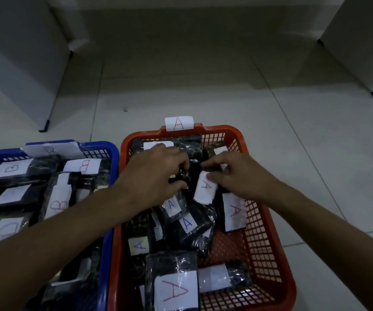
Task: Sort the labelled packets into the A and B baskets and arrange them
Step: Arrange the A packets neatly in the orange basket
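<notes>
Pale floor tiles spread out under dim light, with white cabinets standing back on both sides. Two plastic mesh baskets sit side by side on the floor, touching along their long edges.

On the right is the orange basket, with a paper tag marked with a red A fixed to its far rim. Inside lie many dark, shiny packets wrapped in clear film, each with a white paper label bearing an A in red or blue. They are heaped loosely at different angles toward the far and left parts; a patch of bare mesh floor shows near the right wall. One large packet with a big red A lies at the near edge.

To the left, the blue basket holds similar dark packets with white labels marked B, laid flatter and crowding the whole inside. A folded paper tag hangs on its far rim.

Both hands reach into the orange basket. Her or his left hand is curled down onto a dark packet in the middle of the heap, fingers closed around its edge. Opposite it, the right hand pinches the same heap, its fingertips pressed on the top of a white A label; whether it truly grips the packet I cannot tell.
</notes>
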`<action>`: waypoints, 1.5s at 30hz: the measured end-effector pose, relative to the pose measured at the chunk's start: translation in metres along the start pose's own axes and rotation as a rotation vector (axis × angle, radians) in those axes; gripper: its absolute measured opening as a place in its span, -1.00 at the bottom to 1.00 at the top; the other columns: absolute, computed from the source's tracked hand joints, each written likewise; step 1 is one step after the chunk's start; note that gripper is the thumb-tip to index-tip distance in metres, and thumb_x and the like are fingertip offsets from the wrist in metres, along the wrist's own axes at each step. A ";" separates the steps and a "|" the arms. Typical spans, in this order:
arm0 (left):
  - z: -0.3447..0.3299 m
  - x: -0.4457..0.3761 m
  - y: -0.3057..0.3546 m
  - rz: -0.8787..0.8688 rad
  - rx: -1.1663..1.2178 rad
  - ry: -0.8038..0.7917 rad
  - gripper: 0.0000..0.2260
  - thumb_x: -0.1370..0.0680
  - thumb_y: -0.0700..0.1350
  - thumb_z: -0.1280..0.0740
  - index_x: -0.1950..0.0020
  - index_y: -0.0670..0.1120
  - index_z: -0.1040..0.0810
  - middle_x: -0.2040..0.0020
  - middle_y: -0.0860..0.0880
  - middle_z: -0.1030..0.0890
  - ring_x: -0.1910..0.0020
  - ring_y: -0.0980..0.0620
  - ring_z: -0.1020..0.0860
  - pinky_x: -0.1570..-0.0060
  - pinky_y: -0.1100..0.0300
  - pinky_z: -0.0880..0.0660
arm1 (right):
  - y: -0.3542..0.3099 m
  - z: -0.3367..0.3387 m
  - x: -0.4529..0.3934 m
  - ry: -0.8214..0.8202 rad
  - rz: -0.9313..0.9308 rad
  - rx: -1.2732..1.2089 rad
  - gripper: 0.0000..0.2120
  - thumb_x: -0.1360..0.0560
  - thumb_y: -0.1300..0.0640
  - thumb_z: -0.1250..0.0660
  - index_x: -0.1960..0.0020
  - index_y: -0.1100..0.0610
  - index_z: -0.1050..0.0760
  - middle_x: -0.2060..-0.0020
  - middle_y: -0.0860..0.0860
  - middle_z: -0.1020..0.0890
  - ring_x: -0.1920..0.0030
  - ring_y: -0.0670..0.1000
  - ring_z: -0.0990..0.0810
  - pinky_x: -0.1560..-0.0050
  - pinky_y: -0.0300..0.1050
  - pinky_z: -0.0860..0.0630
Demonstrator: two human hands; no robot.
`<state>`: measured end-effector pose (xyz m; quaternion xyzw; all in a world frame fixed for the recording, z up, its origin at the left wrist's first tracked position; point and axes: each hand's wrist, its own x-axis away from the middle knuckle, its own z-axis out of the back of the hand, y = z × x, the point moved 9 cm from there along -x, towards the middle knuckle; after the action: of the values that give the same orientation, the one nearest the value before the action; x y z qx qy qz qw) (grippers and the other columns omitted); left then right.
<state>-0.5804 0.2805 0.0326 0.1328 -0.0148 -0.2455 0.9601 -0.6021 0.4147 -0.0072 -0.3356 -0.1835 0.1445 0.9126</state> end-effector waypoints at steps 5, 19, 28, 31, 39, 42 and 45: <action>-0.006 -0.004 -0.008 0.028 0.066 -0.030 -0.75 -0.45 -0.01 -0.47 -0.04 0.10 -0.46 0.24 0.25 -0.31 0.13 0.16 -0.36 0.23 0.19 -0.32 | 0.006 -0.015 -0.015 0.070 -0.011 0.010 -0.77 -0.54 0.15 -0.41 -0.18 -0.01 -0.58 -0.05 -0.07 -0.63 0.05 -0.13 -0.61 0.00 -0.22 -0.59; -0.022 0.004 0.043 -0.254 -0.211 -0.139 -0.53 -0.46 0.33 -0.29 -0.25 0.11 -0.53 -0.14 0.11 -0.44 -0.18 0.07 -0.25 -0.03 0.13 -0.20 | 0.000 0.021 0.055 0.069 -0.027 0.512 -0.57 -0.44 -0.08 -0.48 -0.26 -0.11 -0.47 -0.17 -0.05 -0.57 -0.08 -0.07 -0.49 0.02 -0.23 -0.40; -0.066 0.036 0.091 -0.657 -0.335 -0.416 -0.73 -0.62 0.01 -0.15 -0.28 0.12 -0.49 -0.29 0.20 -0.49 -0.23 0.00 -0.24 0.04 0.09 -0.04 | 0.011 -0.015 0.066 -0.072 0.051 0.922 -0.31 -0.44 -0.35 -0.32 -0.49 -0.14 -0.28 -0.44 -0.11 -0.36 -0.31 0.10 -0.22 -0.20 0.04 -0.20; -0.076 0.031 0.087 -0.643 -0.429 -0.466 -0.64 -0.64 0.00 -0.09 -0.45 0.12 -0.35 -0.43 0.15 -0.39 -0.36 -0.06 -0.17 -0.17 0.02 -0.13 | 0.011 -0.020 0.068 -0.070 0.071 0.974 -0.18 -0.37 -0.42 -0.34 -0.52 -0.11 -0.22 -0.47 -0.05 -0.31 -0.34 0.13 -0.18 -0.26 0.08 -0.19; -0.073 0.030 0.068 -0.521 -0.429 -0.479 -0.60 -0.66 0.10 0.01 -0.52 0.22 -0.17 -0.57 0.03 -0.17 -0.39 -0.05 -0.19 -0.22 0.02 -0.16 | 0.024 -0.027 0.072 -0.006 -0.012 1.075 -0.19 -0.08 -0.36 -0.54 -0.23 -0.03 -0.50 -0.14 0.01 -0.65 -0.17 0.15 -0.30 -0.07 0.09 -0.20; -0.077 0.027 0.066 -0.488 -0.400 -0.514 -0.58 -0.64 0.10 -0.02 -0.52 0.15 -0.19 -0.57 0.01 -0.16 -0.36 -0.04 -0.18 -0.20 0.03 -0.16 | 0.022 -0.025 0.075 0.022 -0.022 1.080 -0.23 -0.20 -0.33 -0.51 -0.31 -0.03 -0.45 -0.23 0.03 -0.61 -0.25 0.16 -0.30 -0.12 0.11 -0.17; -0.083 0.025 0.064 -0.459 -0.355 -0.545 -0.57 -0.62 0.12 -0.06 -0.49 0.09 -0.23 -0.56 -0.01 -0.18 -0.33 -0.04 -0.17 -0.18 0.03 -0.15 | 0.020 -0.028 0.077 0.023 -0.008 1.111 -0.27 -0.33 -0.30 -0.43 -0.41 -0.03 -0.38 -0.32 0.00 -0.54 -0.31 0.16 -0.23 -0.17 0.12 -0.11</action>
<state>-0.5210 0.3435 -0.0318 -0.1052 -0.1961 -0.4787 0.8493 -0.5242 0.4442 -0.0219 0.1953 -0.0711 0.2122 0.9549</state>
